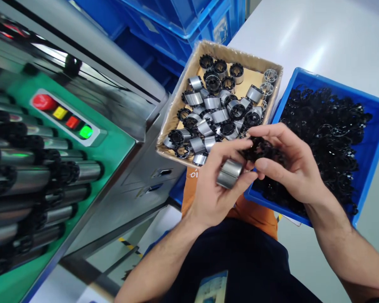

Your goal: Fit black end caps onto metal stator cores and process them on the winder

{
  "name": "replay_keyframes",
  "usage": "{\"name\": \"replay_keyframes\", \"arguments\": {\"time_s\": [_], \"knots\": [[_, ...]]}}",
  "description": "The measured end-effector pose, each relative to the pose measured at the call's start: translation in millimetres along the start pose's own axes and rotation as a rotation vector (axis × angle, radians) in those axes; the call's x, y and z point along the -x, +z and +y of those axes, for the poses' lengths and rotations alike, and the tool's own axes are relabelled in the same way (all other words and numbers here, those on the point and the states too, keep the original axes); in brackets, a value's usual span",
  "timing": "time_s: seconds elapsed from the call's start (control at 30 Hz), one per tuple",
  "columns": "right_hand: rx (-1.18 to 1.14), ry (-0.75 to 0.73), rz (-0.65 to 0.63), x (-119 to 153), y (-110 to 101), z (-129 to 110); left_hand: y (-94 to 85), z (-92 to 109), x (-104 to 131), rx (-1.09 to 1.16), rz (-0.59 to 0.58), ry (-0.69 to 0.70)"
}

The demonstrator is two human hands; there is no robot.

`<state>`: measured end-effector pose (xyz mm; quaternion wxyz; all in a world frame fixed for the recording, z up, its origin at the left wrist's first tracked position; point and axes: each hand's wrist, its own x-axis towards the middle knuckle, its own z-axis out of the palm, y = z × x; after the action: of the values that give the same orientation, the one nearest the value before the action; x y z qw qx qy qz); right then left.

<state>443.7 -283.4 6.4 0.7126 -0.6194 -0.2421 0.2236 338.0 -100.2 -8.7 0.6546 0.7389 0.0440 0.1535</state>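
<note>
My left hand (213, 185) is closed around a silver metal cylinder (229, 173), which lies tilted across the palm and fingers. Beside it, my right hand (290, 168) pinches black plastic ring-like parts (262, 150); blur and fingers hide how many. The fingertips of both hands meet around these black parts. Just beyond the hands stands a cardboard box (167, 126) of metal cylinders (220, 115), many with black toothed rings on their ends. Under and past my right hand is a blue bin (371, 168) filled with loose black plastic parts (322, 139).
At left, a green machine surface (113, 155) carries rows of cylinders (28, 181) and a button panel (66, 115) with red, yellow and green buttons. Blue crates (189, 46) are stacked behind the box. A white table (290, 38) extends at the back right.
</note>
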Motion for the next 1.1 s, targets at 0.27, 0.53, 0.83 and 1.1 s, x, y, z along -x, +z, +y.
{"name": "replay_keyframes", "arguments": {"time_s": [0.27,0.53,0.83,1.1], "knots": [[-0.178,-0.011,0.005,3,9,10,7.4,-1,1,0.561,-0.115,-0.428],[-0.062,-0.051,0.013,3,11,7,14.8,3,2,0.674,-0.158,-0.509],[-0.317,-0.013,-0.055,1,-1,22,24.2,1,0,0.538,-0.164,-0.32],[0.01,-0.112,0.044,-1,-14,14,3.6,-5,17,0.295,-0.05,-0.176]]}}
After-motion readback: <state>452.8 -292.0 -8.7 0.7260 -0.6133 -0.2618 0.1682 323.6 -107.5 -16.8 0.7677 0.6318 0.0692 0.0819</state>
